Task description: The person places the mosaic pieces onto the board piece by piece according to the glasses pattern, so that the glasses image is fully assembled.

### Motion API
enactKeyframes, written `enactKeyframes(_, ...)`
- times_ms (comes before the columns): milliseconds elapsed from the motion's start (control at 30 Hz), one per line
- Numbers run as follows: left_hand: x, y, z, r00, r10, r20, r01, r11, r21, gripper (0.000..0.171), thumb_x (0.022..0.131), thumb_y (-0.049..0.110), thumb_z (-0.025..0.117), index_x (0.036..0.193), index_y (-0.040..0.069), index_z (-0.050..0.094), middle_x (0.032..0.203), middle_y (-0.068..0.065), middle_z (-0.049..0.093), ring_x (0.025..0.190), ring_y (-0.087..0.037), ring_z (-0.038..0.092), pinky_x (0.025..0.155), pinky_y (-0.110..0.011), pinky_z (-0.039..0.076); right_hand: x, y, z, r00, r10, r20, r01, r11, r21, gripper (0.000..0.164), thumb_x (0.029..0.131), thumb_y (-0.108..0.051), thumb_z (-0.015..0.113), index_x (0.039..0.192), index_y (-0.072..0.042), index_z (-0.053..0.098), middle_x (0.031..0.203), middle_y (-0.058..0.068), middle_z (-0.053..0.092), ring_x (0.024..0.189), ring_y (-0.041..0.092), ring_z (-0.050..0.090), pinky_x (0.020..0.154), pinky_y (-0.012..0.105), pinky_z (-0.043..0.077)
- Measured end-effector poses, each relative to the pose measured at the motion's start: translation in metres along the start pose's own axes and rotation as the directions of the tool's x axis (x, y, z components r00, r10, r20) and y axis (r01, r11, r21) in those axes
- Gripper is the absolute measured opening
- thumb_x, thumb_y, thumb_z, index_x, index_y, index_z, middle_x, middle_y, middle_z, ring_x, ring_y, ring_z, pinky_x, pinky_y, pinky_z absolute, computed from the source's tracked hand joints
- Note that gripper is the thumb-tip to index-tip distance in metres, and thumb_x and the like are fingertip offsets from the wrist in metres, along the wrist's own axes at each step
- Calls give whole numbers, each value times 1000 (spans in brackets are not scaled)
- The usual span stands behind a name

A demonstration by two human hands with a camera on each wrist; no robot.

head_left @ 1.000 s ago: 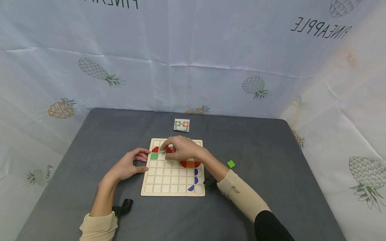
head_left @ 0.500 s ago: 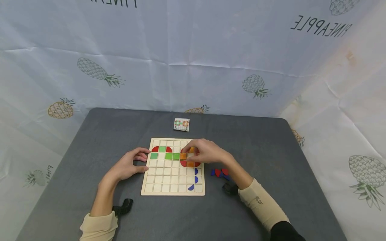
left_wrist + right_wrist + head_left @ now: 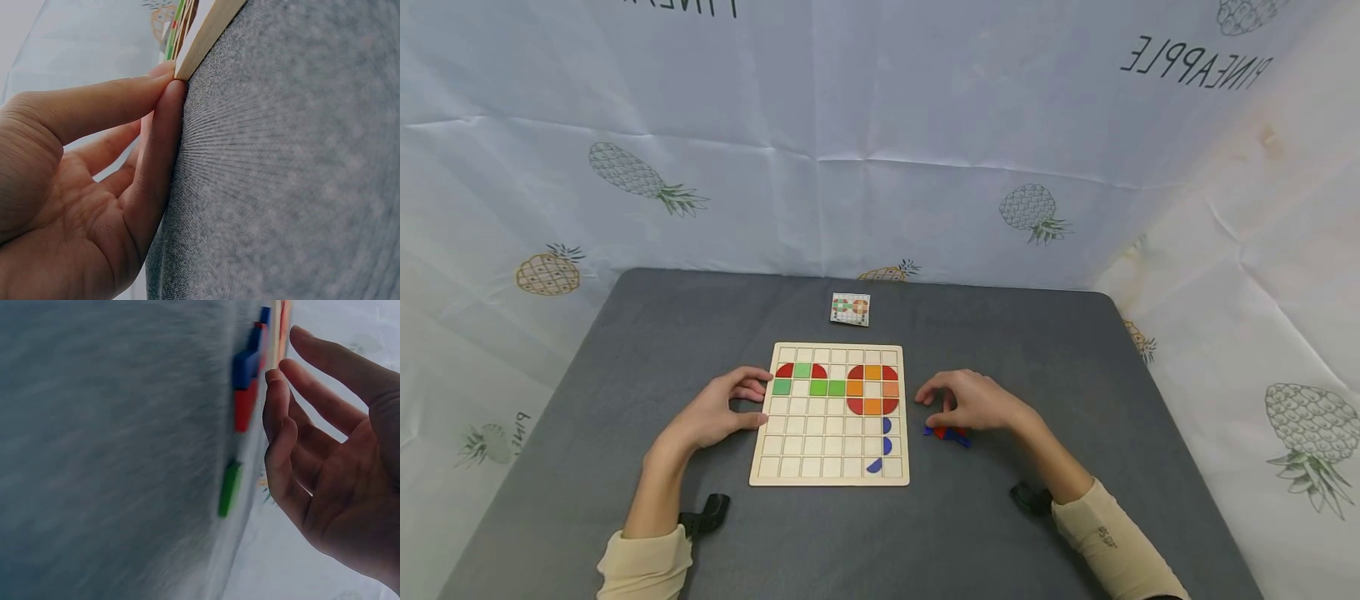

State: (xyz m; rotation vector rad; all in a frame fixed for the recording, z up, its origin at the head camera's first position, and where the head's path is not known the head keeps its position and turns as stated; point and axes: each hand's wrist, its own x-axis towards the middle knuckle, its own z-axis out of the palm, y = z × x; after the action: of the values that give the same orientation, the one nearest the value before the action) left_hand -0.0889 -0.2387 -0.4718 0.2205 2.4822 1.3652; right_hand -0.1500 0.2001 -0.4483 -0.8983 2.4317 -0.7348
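A square wooden grid board [image 3: 820, 429] lies on the table, bearing green, red, orange and blue flat pieces. At its left edge my left hand [image 3: 718, 410] rests with thumb and fingers spread apart, touching the rim; the left wrist view shows the fingertips at the board's wooden side [image 3: 209, 37]. Right of the board, my right hand [image 3: 981, 402] hovers above loose red and blue pieces [image 3: 955, 435], partly covering them. Its fingers are loosely bent with nothing between them. A green block [image 3: 230, 489] stands out in the right wrist view; the hand hides it from the head camera.
Behind the board lies a small printed pattern card [image 3: 850, 309]. Three blue half-round pieces [image 3: 887, 446] sit on the board's lower right cells. Grey cloth covers the table [image 3: 1037, 333], and pineapple-print curtains [image 3: 925, 150] hang around it.
My right hand has moved from the board's upper left, across its orange and red pieces, to the loose pieces at the right. The left hand stays at the board's edge.
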Motion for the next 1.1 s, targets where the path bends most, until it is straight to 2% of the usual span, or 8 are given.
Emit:
enactKeyframes(200,0,0,0,1000,5,-2,-5,1000,-3,62,93,5,84,147,-3,56,128,-19,66,115,-26,65,92,-25,55,-12,8,2,999,34,3,-34,999,3,35,89,-29,91,120,-16,78,109,-2,75,74,1,62,66,22,51)
enactKeyframes(400,0,-1,-1,1000,13,-8,-13,1000,-5,61,92,4,84,146,-3,56,127,-19,66,115,-26,65,92,-24,55,-15,11,5,997,76,-6,-77,995,-57,39,83,-35,96,113,-21,75,98,-7,66,82,9,56,69,23,47)
enactKeyframes(533,0,0,-1,1000,15,-12,-15,1000,-5,61,92,4,85,146,-4,57,127,-18,66,114,-26,65,92,-24,55,-15,11,5,996,89,-14,-90,992,-85,34,84,-34,95,108,-23,74,96,-6,64,83,10,56,69,23,46)
enactKeyframes(733,-1,0,0,1000,7,-10,-7,1000,-2,62,92,5,85,146,-3,56,127,-19,66,115,-26,65,92,-24,55,-12,11,6,997,67,-28,-69,994,-85,31,85,-31,94,108,-22,75,96,-6,66,81,10,57,68,22,47)
enactKeyframes(1100,-1,-1,1,1000,6,-4,-6,1000,1,62,93,5,85,147,-3,56,128,-20,66,115,-27,65,91,-25,56,-14,12,5,999,44,-21,-44,999,-13,31,88,-30,92,112,-18,75,99,-3,68,71,2,56,63,22,49)
